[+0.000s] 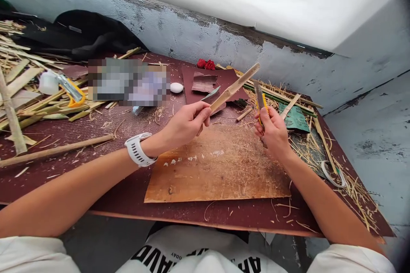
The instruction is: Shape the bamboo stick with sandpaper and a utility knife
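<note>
My left hand [194, 121] is closed round the lower end of a bamboo strip [235, 87], which slants up to the right and shows a node partway along. In my right hand [272, 130] is a yellow and black utility knife [261, 102], its top end pointing upward. Knife and strip are apart, the knife just right of the strip. Both hands are above a wooden board [218, 175] strewn with fine shavings and white crumbs. My fingers hide part of the knife's handle and the strip's lower end.
Bamboo strips and a second yellow cutter [73, 89] lie at the left, near a long stick [64, 149]. A white egg-shaped object [176, 88] and red flowers [205, 64] are behind. Shavings, a green packet [294, 118] and a white ring [333, 175] lie at the right, beside the wall [368, 136].
</note>
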A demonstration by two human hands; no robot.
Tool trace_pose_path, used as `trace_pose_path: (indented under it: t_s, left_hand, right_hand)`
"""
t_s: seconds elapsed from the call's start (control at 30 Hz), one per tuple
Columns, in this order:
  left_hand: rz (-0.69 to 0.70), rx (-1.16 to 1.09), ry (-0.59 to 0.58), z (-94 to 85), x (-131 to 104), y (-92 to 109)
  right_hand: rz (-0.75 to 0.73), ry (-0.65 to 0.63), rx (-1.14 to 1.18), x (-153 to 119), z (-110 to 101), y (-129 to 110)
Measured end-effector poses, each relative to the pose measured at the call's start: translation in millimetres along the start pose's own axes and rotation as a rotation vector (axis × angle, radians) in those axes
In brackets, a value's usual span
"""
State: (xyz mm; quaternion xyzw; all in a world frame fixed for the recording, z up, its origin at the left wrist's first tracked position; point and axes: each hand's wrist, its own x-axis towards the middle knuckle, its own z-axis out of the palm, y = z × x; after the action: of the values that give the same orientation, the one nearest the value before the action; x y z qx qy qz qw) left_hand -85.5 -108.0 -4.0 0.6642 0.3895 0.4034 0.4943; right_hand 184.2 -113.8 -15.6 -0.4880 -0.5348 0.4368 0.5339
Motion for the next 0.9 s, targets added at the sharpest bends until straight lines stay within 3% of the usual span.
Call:
trace_pose_path:
  t_s: [0.1, 0.2, 0.33, 0.47, 0.6, 0.77, 0.9]
  left_hand:
    - [-0.011, 0.019, -0.011, 0.2, 1.4, -3.1]
    - [-0.038, -0.002, -0.018, -0.4, 2.7, -3.2]
    - [-0.226, -0.229, -0.09, -1.8, 1.3, 1.1]
    - [-0.346, -0.307, -0.151, -0.9, -1.2, 2.2]
    - [-0.273, -0.23, -0.185, 1.4, -1.5, -1.3]
    - [-0.097, -0.05, -0.161, 3.4, -2.9, -4.5]
    - [-0.035, 0.062, -0.12, 7.7, -6.3, -5.2]
  right_hand:
    - [-0.122, 0.03, -0.107, 3.3, -6.4, -17.7]
    - [-0.209, -0.043, -0.202, 4.5, -8.0, -31.8]
    - [-0.169, -0.196, -0.189, 4.1, -11.8, -31.1]
    - [-0.086, -0.177, -0.129, 3.4, -20.5, -15.0]
    - [-0.088, -0.085, -0.153, 0.9, -23.1, -2.7]
    - [-0.193, -0.014, -0.28, -6.5, -20.3, 0.9]
    - [-0.196, -0.03, -0.226, -14.9, -17.7, 2.3]
